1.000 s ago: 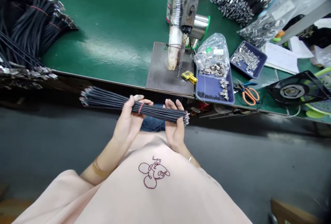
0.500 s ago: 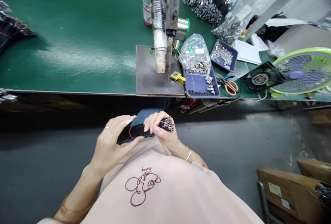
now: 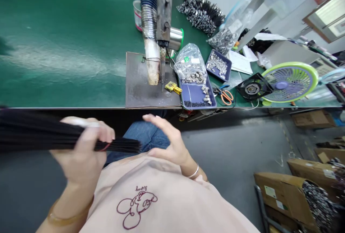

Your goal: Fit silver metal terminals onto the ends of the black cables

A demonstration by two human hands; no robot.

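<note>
A thick bundle of black wires (image 3: 35, 132) lies across the left side of the view, with my left hand (image 3: 83, 143) wrapped round it. A red band circles the bundle just beyond my fingers, and its dark right end points at my other hand. Its far part runs out of the picture on the left. My right hand (image 3: 172, 143) is apart from the bundle, thumb and fingers spread, with nothing between them. Both hands are in front of the bench edge, above my lap.
On the green bench (image 3: 81, 32), a soldering iron (image 3: 163, 60) and extraction hose (image 3: 151, 28) stand over a dark board (image 3: 137, 82). Purple tray (image 3: 198, 93), metal-part bag (image 3: 190, 60), pliers (image 3: 226, 96) and green fan (image 3: 291, 82) lie to the right. Cardboard boxes (image 3: 283, 190) stand on the floor.
My right hand has let go of the bundle and opened. My left hand has carried the bundle leftward, and the red and white wire ends no longer show. The view has shifted slightly.
</note>
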